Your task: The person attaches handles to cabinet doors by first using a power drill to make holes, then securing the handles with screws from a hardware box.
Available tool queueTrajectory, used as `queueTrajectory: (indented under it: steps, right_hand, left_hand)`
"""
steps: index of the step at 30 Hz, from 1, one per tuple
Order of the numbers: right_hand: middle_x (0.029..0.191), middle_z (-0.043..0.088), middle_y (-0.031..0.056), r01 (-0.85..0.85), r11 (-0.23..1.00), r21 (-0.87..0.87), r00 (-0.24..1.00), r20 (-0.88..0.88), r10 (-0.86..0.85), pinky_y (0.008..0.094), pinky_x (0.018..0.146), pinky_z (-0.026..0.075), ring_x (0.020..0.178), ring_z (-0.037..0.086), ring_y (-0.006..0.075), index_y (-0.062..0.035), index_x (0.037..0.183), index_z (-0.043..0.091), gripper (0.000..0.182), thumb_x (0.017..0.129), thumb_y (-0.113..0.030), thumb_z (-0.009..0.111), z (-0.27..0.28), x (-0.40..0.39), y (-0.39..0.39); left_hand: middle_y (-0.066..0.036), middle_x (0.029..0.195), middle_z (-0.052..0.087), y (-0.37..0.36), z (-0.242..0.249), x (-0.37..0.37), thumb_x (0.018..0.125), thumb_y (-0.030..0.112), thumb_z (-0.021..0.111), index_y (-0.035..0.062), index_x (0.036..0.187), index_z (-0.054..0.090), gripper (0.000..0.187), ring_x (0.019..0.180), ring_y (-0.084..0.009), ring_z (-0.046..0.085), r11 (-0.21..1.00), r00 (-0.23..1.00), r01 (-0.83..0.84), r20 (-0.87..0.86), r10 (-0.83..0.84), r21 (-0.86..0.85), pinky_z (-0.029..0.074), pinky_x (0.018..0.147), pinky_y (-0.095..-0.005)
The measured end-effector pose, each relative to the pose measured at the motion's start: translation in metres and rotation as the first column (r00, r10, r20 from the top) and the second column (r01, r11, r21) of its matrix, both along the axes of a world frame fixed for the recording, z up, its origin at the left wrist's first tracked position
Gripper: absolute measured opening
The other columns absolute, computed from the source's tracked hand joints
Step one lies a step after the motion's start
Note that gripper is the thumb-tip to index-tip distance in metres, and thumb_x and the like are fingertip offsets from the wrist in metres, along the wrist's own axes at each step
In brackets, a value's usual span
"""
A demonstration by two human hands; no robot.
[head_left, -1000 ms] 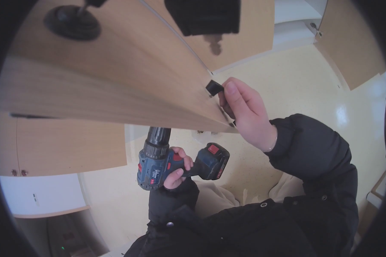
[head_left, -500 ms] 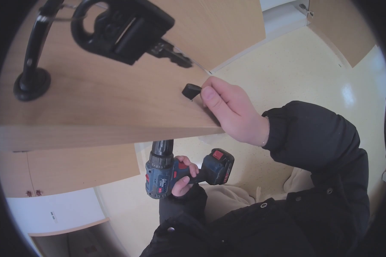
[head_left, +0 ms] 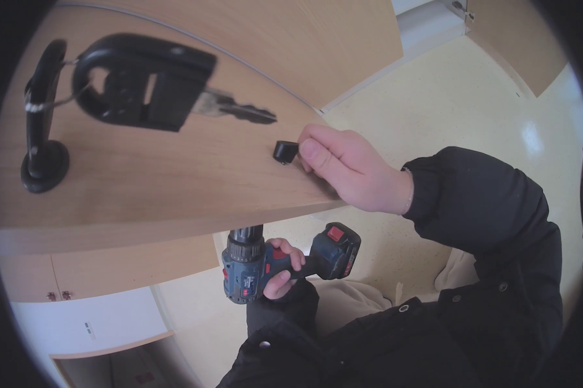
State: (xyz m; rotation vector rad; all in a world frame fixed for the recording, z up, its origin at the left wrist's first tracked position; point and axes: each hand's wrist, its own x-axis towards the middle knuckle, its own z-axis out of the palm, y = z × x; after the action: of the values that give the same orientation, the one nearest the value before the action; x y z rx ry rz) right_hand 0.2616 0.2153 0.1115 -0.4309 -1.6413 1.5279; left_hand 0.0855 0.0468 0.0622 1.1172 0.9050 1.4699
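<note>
My left hand [head_left: 283, 265] is wrapped round the grip of a blue and black cordless drill [head_left: 243, 275]. The drill's chuck points up at the underside of a light wood panel [head_left: 162, 187]; its tip is hidden behind the panel edge. With thumb and fingers closed, my right hand [head_left: 356, 169] pinches a small black handle [head_left: 285, 152] against the panel's face, near its right end. Most of that handle is covered by my fingers. At the panel's left, a black pull handle [head_left: 44, 161] has a black-headed key [head_left: 149, 84] hanging from it on a wire ring.
Wood cabinet doors [head_left: 133, 268] with small red-brown fittings are at lower left, above a white panel [head_left: 91, 323]. An open wood door [head_left: 524, 45] with a metal hinge stands at upper right. Pale speckled floor [head_left: 433, 116] lies below.
The dangling key has swung down and left and now lies more level. The panel and drill sit slightly lower in view. Both hands keep their holds.
</note>
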Motion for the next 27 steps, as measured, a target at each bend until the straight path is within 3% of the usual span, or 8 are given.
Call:
queueTrajectory:
  steps: [3, 7, 9, 12, 15, 20, 24, 27]
  right_hand:
    - [0.065, 0.045, 0.0008, -0.006, 0.999, 0.036, 1.000, -0.026, 0.007, 0.0231, 0.058, 0.031, 0.059, 0.038, 0.0129, -0.0066, 0.071, 0.042, 0.032, 0.091, -0.027, 0.029, -0.001, 0.000, -0.001]
    - [0.063, 0.039, -0.0014, 0.008, 0.999, 0.034, 0.995, -0.100, -0.004, 0.0190, 0.047, 0.028, 0.053, 0.033, 0.0080, -0.0073, 0.072, 0.042, 0.032, 0.090, -0.031, 0.030, -0.003, -0.003, -0.003]
    - [0.060, 0.036, -0.0027, 0.020, 0.999, 0.050, 0.996, -0.092, -0.015, 0.0193, 0.048, 0.025, 0.051, 0.030, 0.0068, -0.0073, 0.073, 0.041, 0.033, 0.091, -0.032, 0.030, -0.006, -0.006, -0.005]
    - [0.059, 0.036, -0.0027, 0.033, 0.999, 0.027, 0.998, -0.057, -0.032, 0.0192, 0.047, 0.027, 0.050, 0.030, 0.0066, -0.0076, 0.073, 0.041, 0.032, 0.091, -0.032, 0.030, -0.004, -0.003, -0.009]
    - [0.060, 0.038, -0.0016, 0.032, 0.999, 0.017, 0.999, -0.043, -0.031, 0.0192, 0.047, 0.028, 0.049, 0.032, 0.0072, -0.0076, 0.073, 0.040, 0.033, 0.090, -0.034, 0.030, -0.005, -0.006, -0.013]
    - [0.061, 0.037, -0.0027, 0.047, 0.998, -0.038, 0.997, -0.065, -0.049, 0.0192, 0.045, 0.026, 0.050, 0.030, 0.0061, -0.0086, 0.073, 0.041, 0.032, 0.090, -0.034, 0.029, -0.001, -0.005, -0.015]
    - [0.053, 0.033, -0.0043, 0.091, 0.986, -0.141, 0.992, -0.072, -0.102, 0.0188, 0.043, 0.025, 0.048, 0.030, 0.0054, -0.0111, 0.064, 0.035, 0.027, 0.089, -0.020, 0.031, 0.007, -0.009, -0.020]
    - [0.042, 0.036, 0.0008, 0.134, 0.974, -0.181, 0.985, -0.079, -0.151, 0.0193, 0.035, 0.026, 0.037, 0.034, 0.0090, -0.0079, 0.054, 0.037, 0.034, 0.086, -0.013, 0.028, 0.002, -0.012, -0.019]
  left_hand:
    - [-0.009, 0.065, 0.049, 0.001, 0.009, 0.001, 0.071, 0.017, 0.057, 0.0010, 0.099, 0.039, 0.037, 0.059, -0.0187, 0.049, 0.998, 0.998, 0.052, -0.023, -0.051, 0.037, 0.043, 0.062, -0.0305]
    - [-0.006, 0.063, 0.051, 0.004, 0.018, 0.003, 0.071, 0.026, 0.060, 0.0034, 0.086, 0.043, 0.032, 0.061, -0.0205, 0.051, 0.996, 0.991, 0.085, -0.102, -0.087, -0.023, 0.042, 0.062, -0.0294]
    - [-0.008, 0.066, 0.048, 0.001, 0.014, 0.003, 0.074, 0.025, 0.057, 0.0031, 0.101, 0.039, 0.039, 0.059, -0.0194, 0.048, 0.994, 0.992, 0.103, -0.078, -0.099, 0.048, 0.041, 0.061, -0.0301]
    - [-0.009, 0.066, 0.051, 0.007, 0.017, -0.002, 0.071, 0.015, 0.057, 0.0022, 0.100, 0.042, 0.035, 0.061, -0.0190, 0.051, 0.982, 0.982, 0.187, -0.040, -0.186, 0.035, 0.044, 0.065, -0.0284]
    - [-0.007, 0.065, 0.052, 0.007, 0.018, -0.001, 0.071, 0.018, 0.056, 0.0033, 0.091, 0.045, 0.028, 0.063, -0.0178, 0.053, 0.982, 0.977, 0.188, -0.094, -0.189, -0.017, 0.043, 0.063, -0.0268]
    - [-0.010, 0.069, 0.050, 0.009, 0.011, -0.001, 0.073, 0.016, 0.056, 0.0050, 0.122, 0.024, 0.060, 0.059, -0.0173, 0.050, 0.954, 0.958, 0.288, -0.034, -0.286, 0.078, 0.044, 0.061, -0.0280]
    - [-0.012, 0.077, 0.050, 0.004, 0.007, -0.003, 0.071, 0.013, 0.059, 0.0024, 0.124, 0.024, 0.064, 0.058, -0.0181, 0.051, 0.958, 0.958, 0.273, 0.061, -0.279, 0.088, 0.044, 0.060, -0.0295]
    - [-0.008, 0.070, 0.050, 0.006, 0.040, 0.006, 0.068, 0.012, 0.059, 0.0022, 0.102, 0.041, 0.040, 0.060, -0.0171, 0.052, 0.968, 0.969, 0.248, 0.026, -0.247, -0.035, 0.042, 0.060, -0.0266]
